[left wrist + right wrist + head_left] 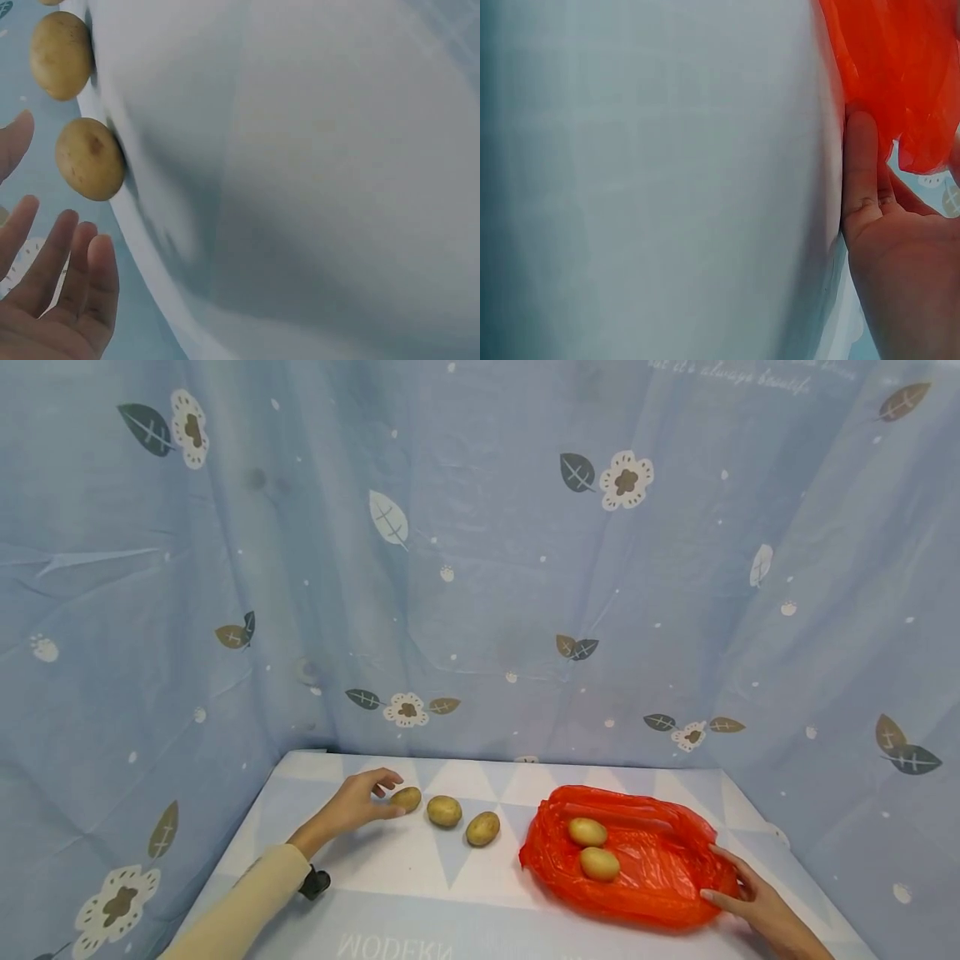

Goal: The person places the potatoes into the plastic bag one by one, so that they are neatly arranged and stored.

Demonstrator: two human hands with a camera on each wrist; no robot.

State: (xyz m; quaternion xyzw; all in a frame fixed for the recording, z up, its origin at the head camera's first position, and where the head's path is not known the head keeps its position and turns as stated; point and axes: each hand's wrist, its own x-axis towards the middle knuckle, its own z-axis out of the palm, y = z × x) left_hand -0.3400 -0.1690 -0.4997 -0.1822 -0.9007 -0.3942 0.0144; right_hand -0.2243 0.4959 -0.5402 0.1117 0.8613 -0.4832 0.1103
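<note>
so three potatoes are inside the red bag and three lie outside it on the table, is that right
Not quite: the head view shows the red bag with two potatoes inside, not three. The other three potatoes do lie outside it on the table.

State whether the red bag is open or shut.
Open: the red bag has its mouth spread wide in the head view, and two potatoes show inside.

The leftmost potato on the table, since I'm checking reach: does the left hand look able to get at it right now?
Yes, probably: the left hand is empty and right beside the leftmost potato, and nothing visible lies between them.
</note>
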